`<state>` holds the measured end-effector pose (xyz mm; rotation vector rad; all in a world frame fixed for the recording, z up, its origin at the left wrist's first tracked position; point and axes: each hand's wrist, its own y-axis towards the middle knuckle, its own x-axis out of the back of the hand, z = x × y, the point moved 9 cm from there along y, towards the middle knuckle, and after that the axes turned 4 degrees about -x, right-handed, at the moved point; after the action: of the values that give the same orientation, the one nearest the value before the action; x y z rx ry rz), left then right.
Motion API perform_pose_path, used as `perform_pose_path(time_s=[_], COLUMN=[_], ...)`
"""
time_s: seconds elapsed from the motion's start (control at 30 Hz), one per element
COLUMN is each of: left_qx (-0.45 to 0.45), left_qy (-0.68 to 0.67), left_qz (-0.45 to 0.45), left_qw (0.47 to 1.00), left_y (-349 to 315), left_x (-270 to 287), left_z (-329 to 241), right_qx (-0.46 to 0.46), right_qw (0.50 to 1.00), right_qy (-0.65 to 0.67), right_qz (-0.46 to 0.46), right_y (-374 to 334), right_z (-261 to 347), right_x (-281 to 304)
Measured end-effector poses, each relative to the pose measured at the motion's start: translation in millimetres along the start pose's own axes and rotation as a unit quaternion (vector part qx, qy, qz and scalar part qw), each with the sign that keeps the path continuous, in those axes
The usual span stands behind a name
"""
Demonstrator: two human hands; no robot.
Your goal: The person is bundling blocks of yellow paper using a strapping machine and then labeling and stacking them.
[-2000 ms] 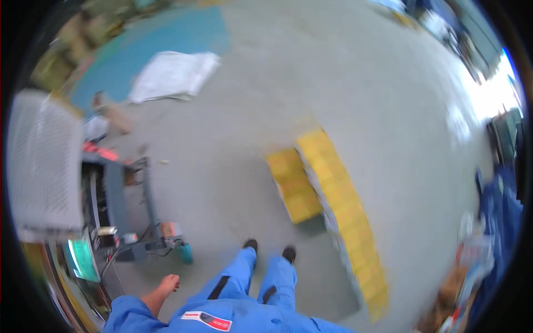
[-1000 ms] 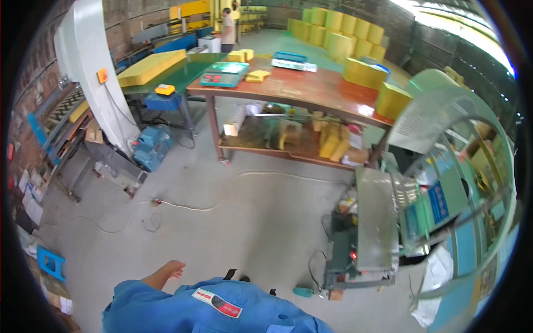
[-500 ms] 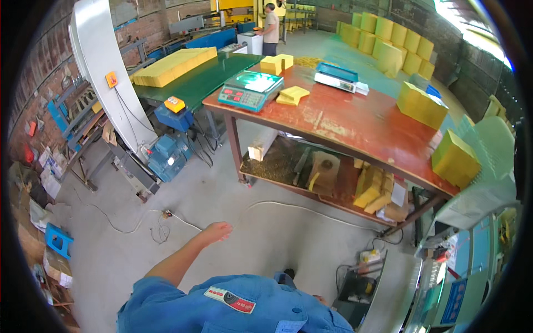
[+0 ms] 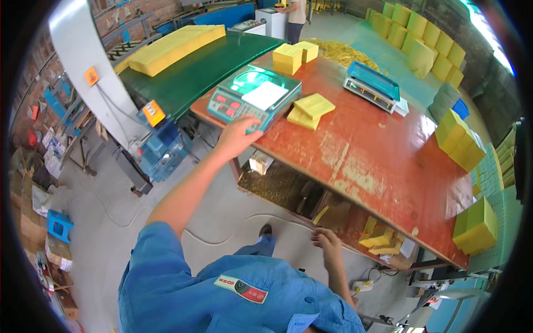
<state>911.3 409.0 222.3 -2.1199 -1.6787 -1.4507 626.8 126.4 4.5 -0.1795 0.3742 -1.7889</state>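
My left hand [image 4: 240, 136] reaches to the front corner of a teal digital weighing scale [image 4: 252, 97], its fingers spread over the keypad. A white sheet lies on the scale's pan under a bright glare. My right hand [image 4: 328, 242] hangs low in front of the red table [image 4: 355, 152], fingers loosely apart and nothing visible in them. Beside the scale lie thin yellow stacks [image 4: 312, 109], which look like paper. Behind them stand small yellow blocks [image 4: 288, 58]. A second scale with a blue tray [image 4: 372, 83] sits farther right.
A green conveyor belt [image 4: 222, 61] carries a long yellow stack [image 4: 177, 47]. Left of the table stands a blue motor [image 4: 164, 158]. Larger yellow blocks [image 4: 476, 226] line the table's right end. A cable [image 4: 222, 238] crosses the floor. Another person [image 4: 296, 19] stands far back.
I have come closer to the table. My left hand has risen from above the floor to the scale's keypad. More of my right hand and forearm now shows.
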Motion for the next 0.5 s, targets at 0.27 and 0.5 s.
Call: perform_pose_path(time_s=[0.27,0.5], left_qx=[0.125,0.120], left_qy=[0.188,0.164], left_qz=[0.168,0.249], left_qw=[0.960,0.947], left_y=[149,160], left_x=[-54,-53], left_z=[113,134], right_qx=[-0.033,-0.056], right_qw=[0.993,0.981], right_qy=[0.017,0.065], right_qz=[0.109,0.171], right_y=[113,185], right_z=[79,121], right_x=[-112,-129])
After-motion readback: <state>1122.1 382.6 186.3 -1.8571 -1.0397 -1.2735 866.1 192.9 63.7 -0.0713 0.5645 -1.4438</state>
